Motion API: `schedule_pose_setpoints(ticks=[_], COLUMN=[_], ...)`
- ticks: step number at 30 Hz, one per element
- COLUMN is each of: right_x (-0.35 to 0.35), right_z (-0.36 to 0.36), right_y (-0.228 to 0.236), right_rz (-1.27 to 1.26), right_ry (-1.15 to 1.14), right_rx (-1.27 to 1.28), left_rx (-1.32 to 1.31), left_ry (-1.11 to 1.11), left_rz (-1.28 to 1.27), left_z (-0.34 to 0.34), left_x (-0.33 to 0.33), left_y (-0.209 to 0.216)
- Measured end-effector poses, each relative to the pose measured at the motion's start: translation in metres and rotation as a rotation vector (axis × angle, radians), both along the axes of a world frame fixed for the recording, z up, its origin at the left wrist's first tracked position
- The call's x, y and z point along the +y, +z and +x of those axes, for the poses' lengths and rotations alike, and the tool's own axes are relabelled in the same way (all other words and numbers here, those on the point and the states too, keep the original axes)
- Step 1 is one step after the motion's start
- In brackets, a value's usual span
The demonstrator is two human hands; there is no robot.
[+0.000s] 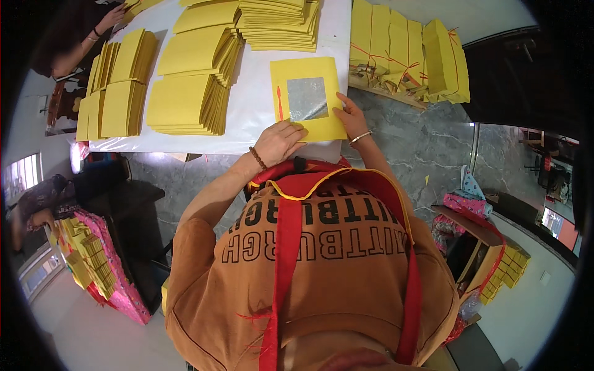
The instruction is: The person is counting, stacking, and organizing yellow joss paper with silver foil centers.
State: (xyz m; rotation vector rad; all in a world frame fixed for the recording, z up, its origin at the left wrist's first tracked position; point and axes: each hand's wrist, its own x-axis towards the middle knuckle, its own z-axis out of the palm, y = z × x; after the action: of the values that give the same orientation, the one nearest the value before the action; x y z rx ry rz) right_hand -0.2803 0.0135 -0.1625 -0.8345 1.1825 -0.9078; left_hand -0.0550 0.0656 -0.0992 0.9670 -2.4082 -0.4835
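Touching yellow paper [312, 68] at its near-left corner with left hand [280, 145], at its right edge with right hand [354, 120]. Cannot tell whether clamped in either grip.

Underside of yellow paper [309, 99] hidden

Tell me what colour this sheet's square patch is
The square patch is silvery grey, best in head view.

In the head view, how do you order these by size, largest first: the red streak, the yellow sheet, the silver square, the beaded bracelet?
1. Yellow sheet
2. Silver square
Then red streak and beaded bracelet, too alike to rank.
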Motion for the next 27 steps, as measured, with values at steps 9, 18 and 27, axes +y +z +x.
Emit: schedule_pose_setpoints(ticks=[9,18,27], right_x=[0.007,0.026,-0.075], right_z=[0.007,-0.034,-0.121], right_y=[0.053,0.073,0.191], right_rz=[0.274,0.383,-0.166], right_ry=[-0.048,0.12,-0.106], right_rx=[-0.109,-0.435,-0.066], left_rx=[0.024,-0.086,0.032], left_ry=[0.108,-0.306,0.02], left_rz=[-0.014,-0.252,-0.186], left_z=[-0.001,-0.018,-0.024], left_x=[-0.001,0.001,-0.018], left_y=[-0.002,0.042,0.046])
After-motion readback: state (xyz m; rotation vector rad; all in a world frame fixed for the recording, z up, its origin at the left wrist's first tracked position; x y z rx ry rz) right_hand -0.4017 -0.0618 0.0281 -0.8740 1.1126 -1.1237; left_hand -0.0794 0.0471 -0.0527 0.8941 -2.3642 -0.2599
